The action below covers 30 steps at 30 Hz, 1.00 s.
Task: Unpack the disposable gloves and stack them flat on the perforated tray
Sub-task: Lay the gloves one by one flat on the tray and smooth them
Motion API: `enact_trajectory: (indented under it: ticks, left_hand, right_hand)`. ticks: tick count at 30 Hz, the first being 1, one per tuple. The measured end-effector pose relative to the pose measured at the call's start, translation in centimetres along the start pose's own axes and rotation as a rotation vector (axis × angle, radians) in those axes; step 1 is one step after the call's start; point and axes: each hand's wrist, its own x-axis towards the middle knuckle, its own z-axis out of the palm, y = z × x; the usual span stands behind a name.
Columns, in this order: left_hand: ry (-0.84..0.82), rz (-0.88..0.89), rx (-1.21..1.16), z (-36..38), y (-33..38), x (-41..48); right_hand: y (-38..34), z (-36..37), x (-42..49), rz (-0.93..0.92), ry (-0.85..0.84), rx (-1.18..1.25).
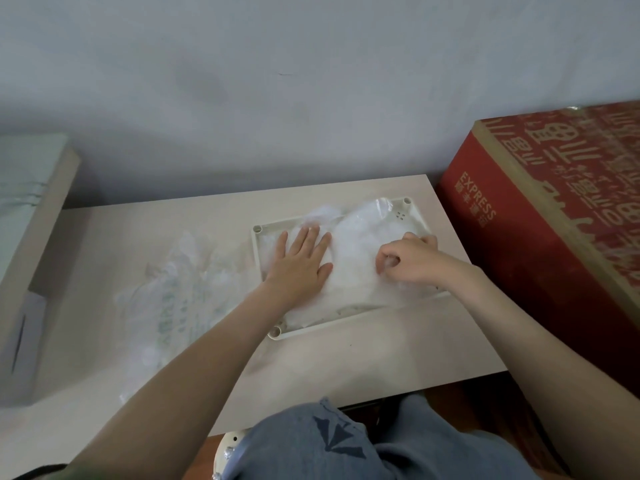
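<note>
A cream perforated tray [403,213] lies on the table, right of centre. A heap of clear disposable gloves [356,233] covers most of it. My left hand [301,259] lies flat, fingers spread, pressing down on the left part of the heap. My right hand [408,259] rests on the right part with its fingers curled, pinching the thin plastic of a glove. The clear glove packaging bag [183,289], printed in green, lies crumpled on the table to the left of the tray.
A large red cardboard box [554,220] marked EXPRESS stands against the table's right edge. A pale box [31,209] sits at the far left. The wall runs close behind the table [381,358]. My knees show below the front edge.
</note>
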Motion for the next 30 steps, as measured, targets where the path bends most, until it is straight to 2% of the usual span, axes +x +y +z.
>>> enact_trajectory:
  ticks: [4, 7, 10, 12, 14, 15, 17, 18, 20, 23, 26, 30]
  left_hand:
    - [-0.004, -0.006, -0.035, 0.0, 0.1, 0.0]
    - [-0.002, -0.012, -0.054, 0.0, 0.2, 0.0]
    - [-0.005, -0.017, -0.057, 0.0, 0.5, -0.1]
    - [-0.005, -0.019, -0.055, 0.1, 0.5, -0.1]
    - [-0.009, -0.023, -0.048, 0.1, 0.6, -0.1]
    - [-0.014, -0.026, -0.040, 0.2, 0.6, -0.1]
    - [-0.027, -0.030, -0.019, 0.2, 0.6, 0.1]
    - [-0.031, -0.030, -0.009, 0.2, 0.6, 0.1]
    - [-0.016, -0.033, 0.003, 0.4, 0.5, 0.0]
    - [0.003, -0.040, -0.012, 0.6, 0.4, -0.3]
    - [0.010, -0.047, -0.020, 0.7, 0.3, -0.3]
    - [0.013, -0.044, -0.027, 0.9, 0.3, -0.4]
  right_hand:
    - [0.5, -1.6, -0.8, 0.147, -0.038, -0.026]
    - [0.5, -2.1, -0.6, 0.249, -0.064, -0.152]
    - [0.9, -2.0, -0.2, 0.222, 0.150, -0.290]
    - [-0.1, -1.5, -0.3, 0.118, 0.356, -0.285]
    - [-1.9, -0.7, -0.4, -0.142, 0.503, -0.217]
    - [-2.7, 0.0, -0.3, -0.292, 0.530, -0.172]
    - [-4.2, 1.4, -0.4, -0.424, 0.397, -0.052]
    - [-4.6, 1.9, -0.5, -0.385, 0.288, -0.007]
    - [-4.5, 2.6, -0.2, -0.238, 0.112, -0.073]
    - [-3.0, 3.2, 0.2, -0.080, 0.023, -0.198]
    - [-1.0, 3.2, 0.3, 0.053, 0.093, -0.164]
    - [1.3, 3.1, 0.3, 0.174, 0.352, -0.307]
